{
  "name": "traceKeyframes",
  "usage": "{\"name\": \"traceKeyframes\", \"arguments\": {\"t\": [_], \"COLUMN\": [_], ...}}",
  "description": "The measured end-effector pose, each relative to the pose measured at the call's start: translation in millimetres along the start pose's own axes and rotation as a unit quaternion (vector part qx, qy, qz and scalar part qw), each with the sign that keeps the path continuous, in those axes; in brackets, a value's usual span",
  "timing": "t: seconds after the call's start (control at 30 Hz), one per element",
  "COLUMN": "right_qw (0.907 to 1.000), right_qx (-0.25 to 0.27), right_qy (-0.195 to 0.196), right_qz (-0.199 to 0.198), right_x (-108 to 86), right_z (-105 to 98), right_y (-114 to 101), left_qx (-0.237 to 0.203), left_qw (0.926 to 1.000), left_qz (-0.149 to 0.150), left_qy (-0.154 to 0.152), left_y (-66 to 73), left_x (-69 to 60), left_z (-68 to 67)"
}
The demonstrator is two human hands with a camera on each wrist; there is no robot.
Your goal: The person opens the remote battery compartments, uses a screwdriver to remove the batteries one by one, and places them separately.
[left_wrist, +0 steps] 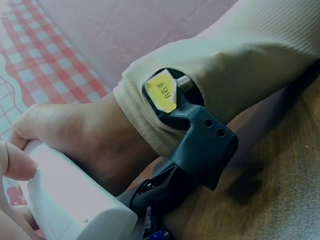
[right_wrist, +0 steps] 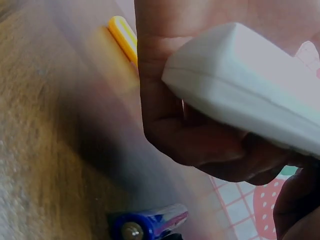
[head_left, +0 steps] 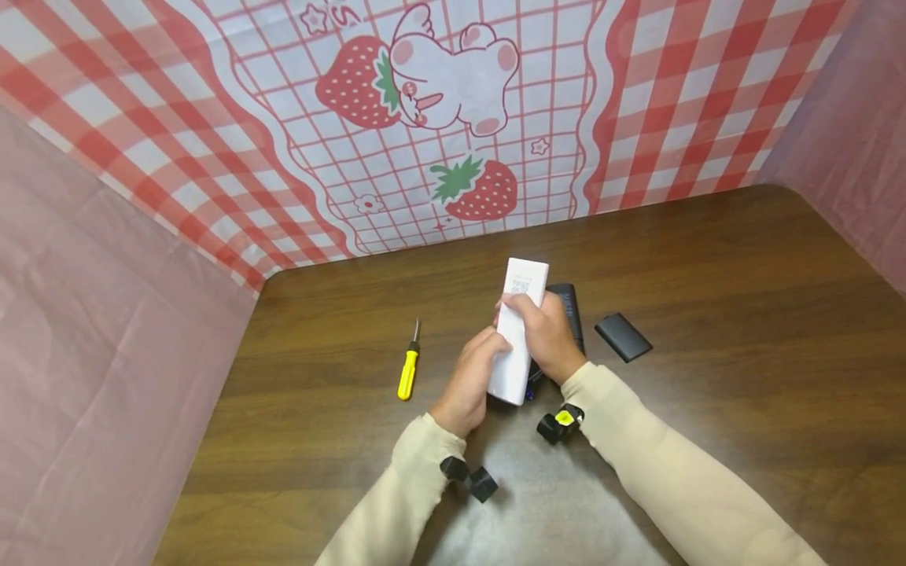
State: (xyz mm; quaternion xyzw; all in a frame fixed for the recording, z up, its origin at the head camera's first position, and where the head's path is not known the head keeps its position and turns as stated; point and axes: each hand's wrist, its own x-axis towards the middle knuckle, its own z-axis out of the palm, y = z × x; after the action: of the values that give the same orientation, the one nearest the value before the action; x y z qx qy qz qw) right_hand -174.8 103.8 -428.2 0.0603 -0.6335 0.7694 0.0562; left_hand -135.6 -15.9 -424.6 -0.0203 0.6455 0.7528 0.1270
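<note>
A white remote control [head_left: 519, 330], its flat back up with a QR code printed near the far end, is held above the table in both hands. My left hand [head_left: 467, 373] grips its near left side, thumb on the back. On its far right side, my right hand [head_left: 548, 330] grips it with the thumb across the back. In the right wrist view, curled fingers pass under the remote [right_wrist: 260, 85]. Partly hidden behind my right hand lies a long black device [head_left: 566, 310]. A blue-ended battery [right_wrist: 132, 230] lies below the remote.
A yellow-handled screwdriver [head_left: 408, 369] lies to the left, its tip pointing away. A small black flat rectangular piece [head_left: 623, 336] rests on the wooden table [head_left: 743, 338] at the right. A red-and-white strawberry cloth [head_left: 552, 102] hangs behind the table.
</note>
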Motion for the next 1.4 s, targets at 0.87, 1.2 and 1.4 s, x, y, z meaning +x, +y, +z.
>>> {"name": "traceKeyframes", "arguments": {"t": [0.87,1.2,1.4], "right_qw": [0.9963,0.9956,0.993], "right_qx": [-0.083,-0.089,-0.113], "right_qy": [0.017,0.024,0.029], "right_qz": [0.012,0.017,0.012], "right_x": [-2.7,-3.2,-4.1], "right_z": [3.3,3.4,4.4], "right_y": [-1.2,-5.0,-6.2], "left_qx": [-0.064,-0.056,-0.039], "left_qw": [0.9978,0.9983,0.9992], "left_qz": [-0.011,-0.008,0.0], "left_qy": [-0.008,-0.007,-0.009], "left_y": [-1.2,0.4,-1.5], "left_x": [-1.2,-5.2,-7.2], "left_z": [2.9,6.0,5.6]}}
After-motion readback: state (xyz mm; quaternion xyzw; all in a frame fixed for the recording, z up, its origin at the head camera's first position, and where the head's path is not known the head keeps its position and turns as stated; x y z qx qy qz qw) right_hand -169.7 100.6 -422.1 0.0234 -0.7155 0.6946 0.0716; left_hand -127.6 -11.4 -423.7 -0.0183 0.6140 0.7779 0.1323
